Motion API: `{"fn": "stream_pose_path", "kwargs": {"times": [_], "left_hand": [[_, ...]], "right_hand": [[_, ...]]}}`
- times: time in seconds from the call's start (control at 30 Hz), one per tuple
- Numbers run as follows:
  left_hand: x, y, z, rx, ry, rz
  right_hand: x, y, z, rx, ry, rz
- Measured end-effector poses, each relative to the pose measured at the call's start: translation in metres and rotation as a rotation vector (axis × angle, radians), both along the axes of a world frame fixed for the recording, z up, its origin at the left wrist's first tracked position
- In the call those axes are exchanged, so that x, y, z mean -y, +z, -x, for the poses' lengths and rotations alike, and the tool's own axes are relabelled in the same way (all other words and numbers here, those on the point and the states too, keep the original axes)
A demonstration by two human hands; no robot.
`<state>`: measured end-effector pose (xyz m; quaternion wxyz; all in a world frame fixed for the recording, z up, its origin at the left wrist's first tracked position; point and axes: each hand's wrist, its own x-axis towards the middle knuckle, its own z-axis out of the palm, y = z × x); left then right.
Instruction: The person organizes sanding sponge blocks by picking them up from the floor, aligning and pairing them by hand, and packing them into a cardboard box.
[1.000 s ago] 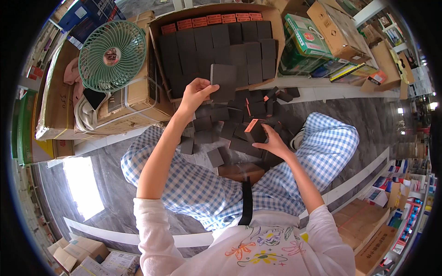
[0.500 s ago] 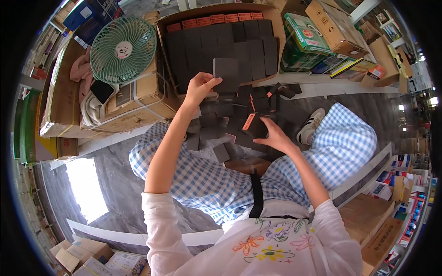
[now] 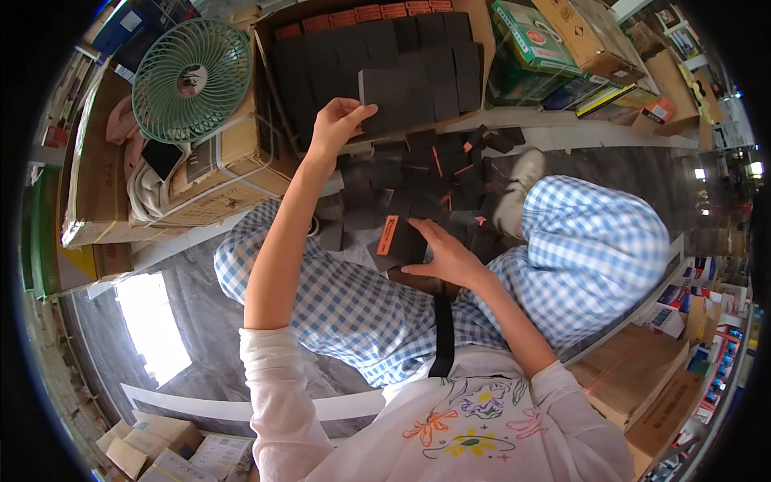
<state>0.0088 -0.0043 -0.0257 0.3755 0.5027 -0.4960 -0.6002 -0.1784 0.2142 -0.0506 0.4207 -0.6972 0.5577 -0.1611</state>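
Note:
My left hand (image 3: pixel 336 130) pinches a flat black box (image 3: pixel 393 100) by its left edge. This box stands upright at the near side of a large cardboard carton (image 3: pixel 484 60), in front of packed rows of black boxes (image 3: pixel 365 50). Lower down, my right hand (image 3: pixel 451 257) has its thumb and fingers around another black box (image 3: pixel 409 243), whose orange end (image 3: pixel 388 235) faces left. Between my legs lies a loose heap of black boxes (image 3: pixel 369 175), some showing orange edges. The far row in the carton shows orange ends upward.
A green fan (image 3: pixel 191 80) and a dark phone (image 3: pixel 163 160) rest on cardboard boxes at the left. A green carton (image 3: pixel 534 36) and other packages stand at the back right. My shoe (image 3: pixel 518 193) is beside the heap. More cartons (image 3: pixel 634 369) are at the lower right.
My right hand has moved left and nearer to me with its black box. The left hand's box sits further up, toward the carton. The view has shifted slightly, and my right leg has moved.

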Motion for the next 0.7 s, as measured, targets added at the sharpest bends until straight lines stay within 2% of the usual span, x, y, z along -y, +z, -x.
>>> {"fn": "stream_pose_path", "kwargs": {"times": [0.2, 0.4, 0.63, 0.67, 0.7], "left_hand": [[0.005, 0.004, 0.002, -0.015, 0.020, 0.007], [-0.003, 0.008, 0.003, -0.022, 0.010, -0.005], [-0.011, 0.009, 0.002, -0.059, 0.020, -0.031], [-0.012, 0.011, 0.005, -0.074, 0.015, -0.043], [-0.012, 0.013, 0.008, -0.090, 0.007, -0.056]], "right_hand": [[0.002, 0.002, 0.004, -0.004, -0.012, -0.013], [0.011, -0.003, 0.045, -0.090, -0.005, 0.054], [0.047, 0.029, 0.114, -0.223, -0.079, 0.001], [0.055, 0.029, 0.123, -0.310, -0.050, 0.043], [0.065, 0.049, 0.121, -0.301, -0.093, -0.058]]}}
